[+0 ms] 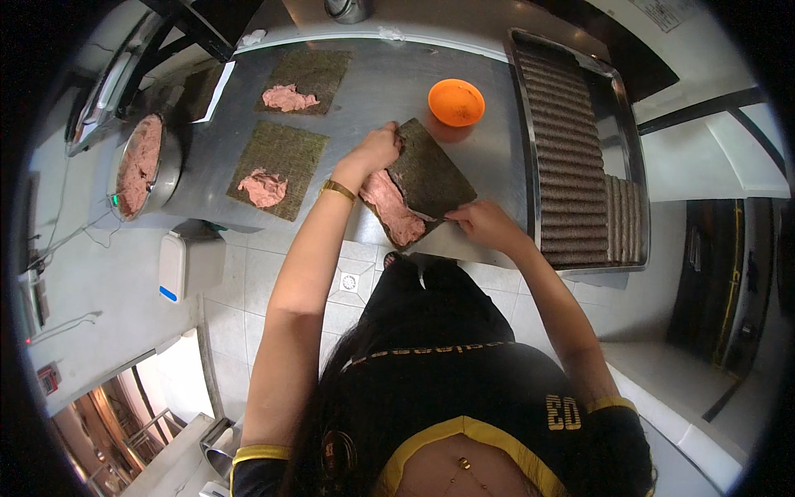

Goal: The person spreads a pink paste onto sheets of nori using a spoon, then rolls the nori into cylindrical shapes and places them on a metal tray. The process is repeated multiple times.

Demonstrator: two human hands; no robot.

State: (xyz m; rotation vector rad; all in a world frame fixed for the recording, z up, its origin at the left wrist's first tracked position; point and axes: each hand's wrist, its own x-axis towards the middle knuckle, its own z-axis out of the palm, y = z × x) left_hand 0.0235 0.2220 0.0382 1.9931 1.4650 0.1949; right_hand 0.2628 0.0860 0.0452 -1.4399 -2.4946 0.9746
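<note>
The left hand pinches the far edge of a dark seaweed sheet, fingers closed on it, while the right hand grips its near corner, folding it over pink paste on the steel table. Beyond sits an orange bowl, contents unclear. The metal tray at right holds rows of finished rolls. The round bowl at left is full of pink paste.

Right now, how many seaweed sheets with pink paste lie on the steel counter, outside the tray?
3: one at the far left, one nearer, left of the hands, and one being folded between the left hand and right hand, at.
</note>
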